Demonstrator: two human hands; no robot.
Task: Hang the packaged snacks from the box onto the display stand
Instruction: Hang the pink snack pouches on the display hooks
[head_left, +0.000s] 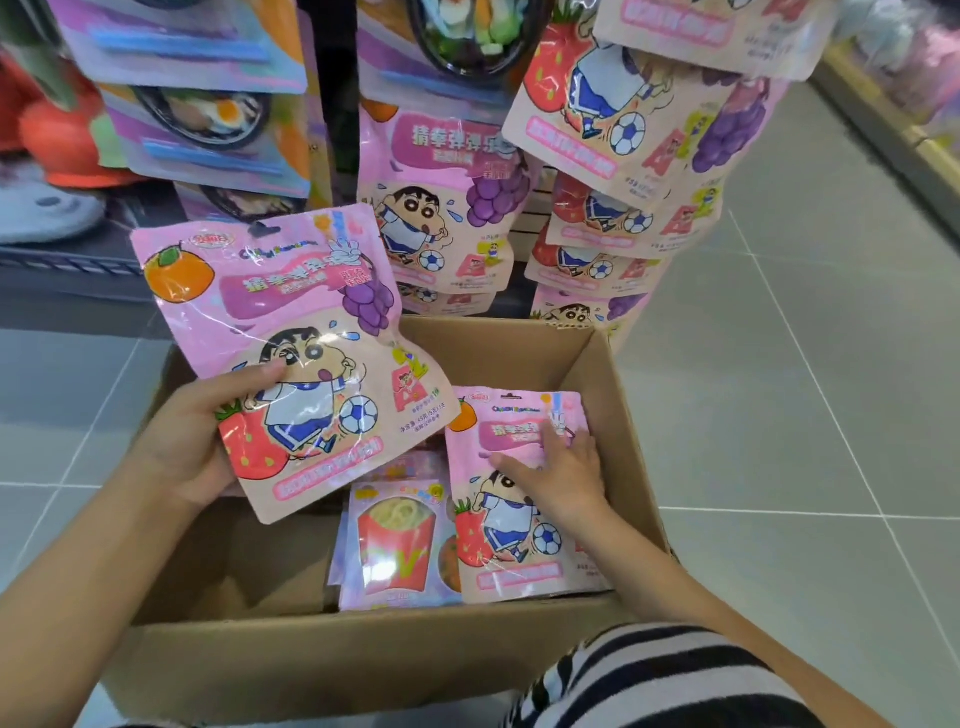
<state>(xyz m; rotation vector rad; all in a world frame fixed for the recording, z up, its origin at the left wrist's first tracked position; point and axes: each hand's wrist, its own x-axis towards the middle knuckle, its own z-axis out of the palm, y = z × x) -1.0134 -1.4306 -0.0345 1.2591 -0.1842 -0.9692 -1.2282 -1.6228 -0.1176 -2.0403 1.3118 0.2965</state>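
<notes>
A cardboard box (613, 395) stands open on the floor below me. My left hand (192, 436) grips a pink cartoon snack pack (291, 332) by its lower left corner and holds it above the box. My right hand (561, 467) rests with fingers spread on a second pink snack pack (514, 530) that leans against the box's right wall. Beside it in the box lies a fries-print pack (395, 551). The display stand (332, 104) rises behind the box, with matching pink packs (441, 208) hanging on it.
More pink packs (623, 130) hang in rows at the stand's right side, and bowl-print packs (208, 114) at its left. Grey tiled floor (805, 364) surrounds the box. A shelf edge (883, 119) runs at the far right. Plush items (47, 156) sit at the left.
</notes>
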